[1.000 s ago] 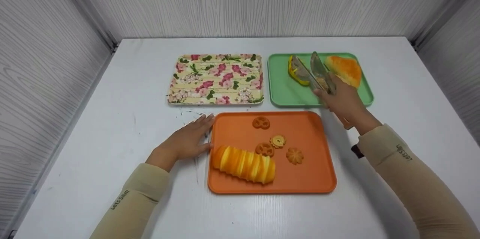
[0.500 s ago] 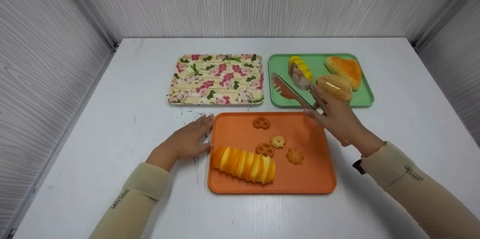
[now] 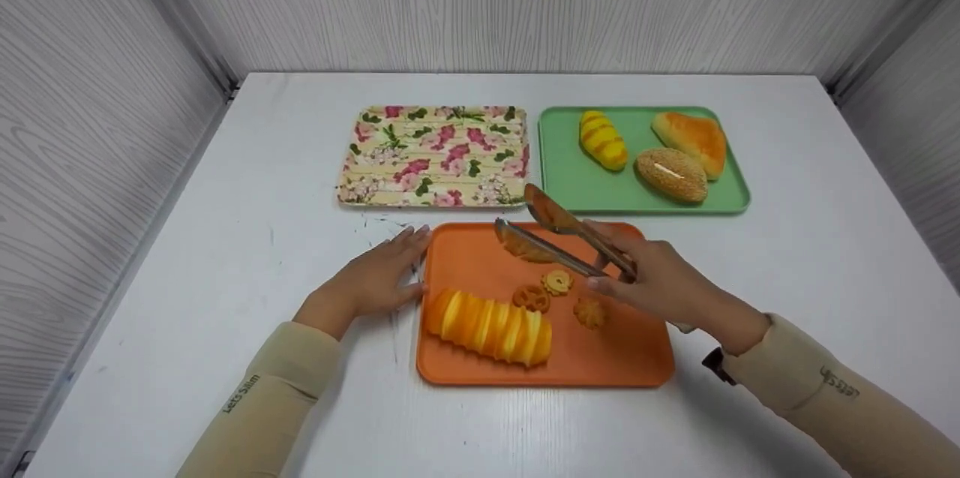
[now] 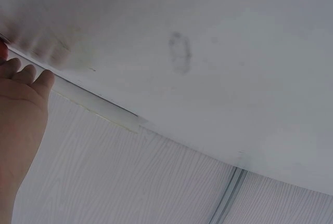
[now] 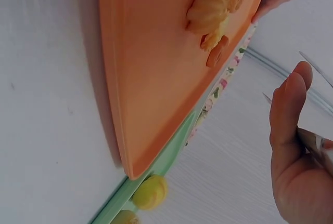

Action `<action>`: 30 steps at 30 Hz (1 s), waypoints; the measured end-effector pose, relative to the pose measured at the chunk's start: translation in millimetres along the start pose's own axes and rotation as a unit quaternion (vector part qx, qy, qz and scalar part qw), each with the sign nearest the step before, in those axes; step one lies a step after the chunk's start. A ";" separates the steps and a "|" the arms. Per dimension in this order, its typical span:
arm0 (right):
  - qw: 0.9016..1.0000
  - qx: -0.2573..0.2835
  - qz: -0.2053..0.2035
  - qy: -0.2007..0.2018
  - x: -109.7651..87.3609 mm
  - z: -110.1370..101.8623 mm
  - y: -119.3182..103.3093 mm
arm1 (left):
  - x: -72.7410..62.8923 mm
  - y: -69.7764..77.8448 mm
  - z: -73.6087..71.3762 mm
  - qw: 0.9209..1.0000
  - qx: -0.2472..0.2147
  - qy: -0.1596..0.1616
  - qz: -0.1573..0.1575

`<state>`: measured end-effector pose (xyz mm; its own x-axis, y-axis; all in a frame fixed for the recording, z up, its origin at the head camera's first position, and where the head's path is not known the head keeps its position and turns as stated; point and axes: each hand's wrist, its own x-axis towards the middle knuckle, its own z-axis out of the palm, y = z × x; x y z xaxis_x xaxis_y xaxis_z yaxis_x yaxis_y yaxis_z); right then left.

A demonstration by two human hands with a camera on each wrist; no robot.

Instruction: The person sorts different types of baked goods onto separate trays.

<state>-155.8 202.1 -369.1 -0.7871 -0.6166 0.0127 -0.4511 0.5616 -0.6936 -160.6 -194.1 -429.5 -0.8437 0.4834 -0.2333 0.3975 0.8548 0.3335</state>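
Observation:
My right hand [image 3: 660,279] grips a pair of metal tongs [image 3: 551,215] over the top of the orange tray [image 3: 615,362]. The tongs' arms are spread, with nothing held between them. A pretzel-shaped cookie near the tray's far edge is mostly hidden by the lower arm. Close below the tongs lie another pretzel cookie [image 3: 532,299], a ring cookie [image 3: 557,282] and a flower-shaped cookie [image 3: 590,312]. A ridged yellow loaf [image 3: 487,328] occupies the tray's near left. Against the left rim, my left hand [image 3: 375,279] rests with fingers extended; it also shows in the left wrist view.
Behind, on the right, a green tray [image 3: 570,196] bears a striped yellow bread [image 3: 603,140], a seeded bun [image 3: 672,174] and a triangular bread [image 3: 694,136]. A floral tray [image 3: 435,155] sits beside it, back left. Pale walls [image 3: 480,5] enclose the white table [image 3: 225,238].
My right hand has drawn the tongs from the green tray toward me and left, over the orange tray. The seeded bun and yellow bread are now uncovered. My left hand stays put.

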 end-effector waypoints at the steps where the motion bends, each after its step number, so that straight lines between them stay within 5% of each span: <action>1: 1.000 0.001 -0.004 -0.010 -1.6 1.4 -1.3 | -0.1 0.3 -0.3 1.000 0.000 -0.001 0.002; 19: 0.989 -0.003 -0.023 -0.148 -14.6 20.8 -12.8 | -0.6 3.1 -1.6 1.000 -0.001 0.000 0.006; 30: 0.983 -0.044 -0.064 -0.165 -13.5 26.9 -11.8 | -0.6 2.4 -0.9 1.000 -0.001 -0.006 -0.008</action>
<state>-128.6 189.0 -380.5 -0.5485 -0.8229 -0.1480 -0.5845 0.5040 -0.6359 -159.5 -192.5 -427.7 -0.8460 0.4712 -0.2495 0.3827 0.8625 0.3311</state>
